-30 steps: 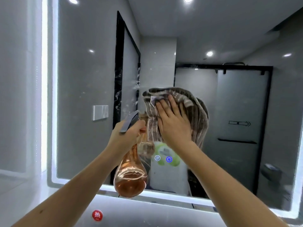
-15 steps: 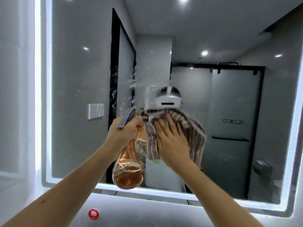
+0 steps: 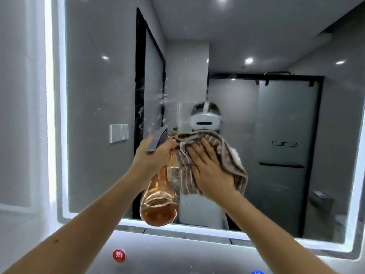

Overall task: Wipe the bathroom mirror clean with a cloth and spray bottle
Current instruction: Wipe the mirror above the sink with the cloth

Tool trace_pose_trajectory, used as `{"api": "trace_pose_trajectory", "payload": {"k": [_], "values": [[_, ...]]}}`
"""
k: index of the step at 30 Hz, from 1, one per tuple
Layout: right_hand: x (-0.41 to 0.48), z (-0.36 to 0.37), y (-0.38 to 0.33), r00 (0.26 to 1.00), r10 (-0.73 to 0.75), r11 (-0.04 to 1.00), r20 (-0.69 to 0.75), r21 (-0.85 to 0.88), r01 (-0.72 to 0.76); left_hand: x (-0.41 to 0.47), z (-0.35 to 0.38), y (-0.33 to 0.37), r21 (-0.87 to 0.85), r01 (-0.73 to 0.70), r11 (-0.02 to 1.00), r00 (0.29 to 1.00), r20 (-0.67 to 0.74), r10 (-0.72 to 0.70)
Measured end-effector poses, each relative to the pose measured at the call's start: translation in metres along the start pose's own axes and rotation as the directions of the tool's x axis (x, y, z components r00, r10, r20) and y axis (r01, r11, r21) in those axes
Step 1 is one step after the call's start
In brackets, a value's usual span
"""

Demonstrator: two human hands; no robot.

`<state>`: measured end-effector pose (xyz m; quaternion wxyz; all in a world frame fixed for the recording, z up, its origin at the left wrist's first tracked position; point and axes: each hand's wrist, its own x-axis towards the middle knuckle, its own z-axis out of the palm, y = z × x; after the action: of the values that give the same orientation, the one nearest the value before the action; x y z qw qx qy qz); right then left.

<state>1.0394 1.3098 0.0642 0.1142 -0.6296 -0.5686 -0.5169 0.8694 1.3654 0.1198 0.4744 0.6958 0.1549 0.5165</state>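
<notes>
Grey bathroom, and pretty much everything sits around the big wall mirror point(image 3: 98, 91) with the glowing white strip round its edge. A brown striped terry cloth point(image 3: 232, 155) is bunched against the glass near the mirror's middle, with the right hand point(image 3: 209, 171) pressing it, fingers straight and slightly spread. Just left of the cloth, the left hand point(image 3: 154, 157) has its fingers wrapped round the neck of a clear peach-tinted spray bottle point(image 3: 158, 194) with a grey trigger head. Amber liquid fills only its rounded bottom, which hangs at the mirror's lower edge. Splatter droplets point(image 3: 163, 97) dot the glass above the bottle. A round red sticker point(image 3: 119, 255) sits below the mirror.
</notes>
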Motion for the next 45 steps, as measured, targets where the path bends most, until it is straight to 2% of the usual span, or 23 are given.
{"api": "trace_pose_trajectory", "payload": {"k": [3, 7, 9, 11, 13, 14, 17, 20, 23, 25, 28, 32, 35, 38, 40, 42, 45], "values": [[0.054, -0.019, 0.015, 0.983, 0.124, 0.992, -0.138, 0.03, -0.121, 0.0, -0.007, 0.003, -0.035, 0.029, 0.999, 1.0, 0.005, -0.029], [0.093, -0.029, 0.008, 0.97, 0.225, 0.972, -0.092, 0.09, -0.216, 0.002, -0.019, 0.001, 0.006, -0.007, 1.0, 1.0, -0.007, 0.007], [0.074, -0.023, -0.011, 0.978, 0.191, 0.981, -0.084, 0.058, -0.187, 0.0, -0.023, -0.003, 0.028, -0.018, 0.999, 1.0, -0.014, 0.018], [0.036, -0.01, -0.032, 0.993, 0.056, 0.998, -0.107, -0.012, -0.058, -0.005, -0.025, -0.006, 0.049, -0.009, 0.999, 1.0, -0.003, 0.009], [0.006, 0.003, -0.032, 0.997, -0.079, 0.993, -0.012, -0.085, 0.077, -0.01, -0.026, -0.011, 0.079, 0.008, 0.997, 1.0, 0.018, -0.01], [0.007, 0.004, -0.023, 0.995, -0.099, 0.994, -0.009, -0.055, 0.098, -0.011, -0.027, -0.012, 0.088, 0.017, 0.996, 1.0, 0.021, -0.019], [0.052, -0.012, -0.003, 0.994, 0.088, 0.99, -0.062, 0.114, -0.081, -0.007, -0.03, -0.007, 0.068, 0.037, 0.997, 0.999, 0.005, -0.037], [0.088, -0.031, -0.004, 0.973, 0.228, 0.965, -0.039, 0.146, -0.22, -0.001, -0.031, -0.005, 0.048, -0.004, 0.999, 1.0, 0.003, 0.004], [0.068, -0.024, -0.024, 0.981, 0.194, 0.97, 0.024, 0.147, -0.195, 0.001, -0.033, -0.011, 0.043, -0.018, 0.999, 0.999, -0.038, 0.02], [0.033, -0.009, -0.037, 0.99, 0.14, 0.986, -0.034, 0.096, -0.136, -0.001, -0.034, -0.016, 0.085, -0.014, 0.996, 0.999, -0.034, 0.017], [0.006, 0.012, -0.04, 0.996, 0.085, 0.994, -0.025, 0.067, -0.083, -0.004, -0.034, -0.023, 0.14, -0.005, 0.99, 1.0, -0.018, 0.007], [0.013, 0.006, -0.036, 0.985, 0.173, 0.982, 0.001, 0.083, -0.172, -0.004, -0.034, -0.023, 0.163, 0.022, 0.986, 0.997, -0.076, -0.01], [0.012, 0.006, -0.039, 0.982, 0.188, 0.976, 0.02, 0.11, -0.189, -0.007, -0.032, -0.016, 0.169, -0.011, 0.986, 0.994, -0.104, 0.029], [0.011, 0.005, -0.039, 0.978, 0.201, 0.965, 0.053, 0.161, -0.207, -0.003, -0.034, -0.011, 0.043, 0.008, 0.999, 0.994, -0.112, -0.003], [0.012, 0.004, -0.038, 0.976, 0.208, 0.959, 0.066, 0.184, -0.217, 0.001, -0.037, -0.008, -0.02, 0.041, 0.999, 0.994, -0.099, -0.043], [0.011, 0.003, -0.039, 0.976, 0.207, 0.962, 0.066, 0.165, -0.216, 0.003, -0.037, -0.007, 0.004, 0.051, 0.999, 0.996, -0.069, -0.051], [0.009, 0.001, -0.038, 0.971, 0.185, 0.959, 0.15, 0.189, -0.211, -0.001, -0.037, -0.008, 0.036, 0.077, 0.996, 0.996, -0.036, -0.076]]}}
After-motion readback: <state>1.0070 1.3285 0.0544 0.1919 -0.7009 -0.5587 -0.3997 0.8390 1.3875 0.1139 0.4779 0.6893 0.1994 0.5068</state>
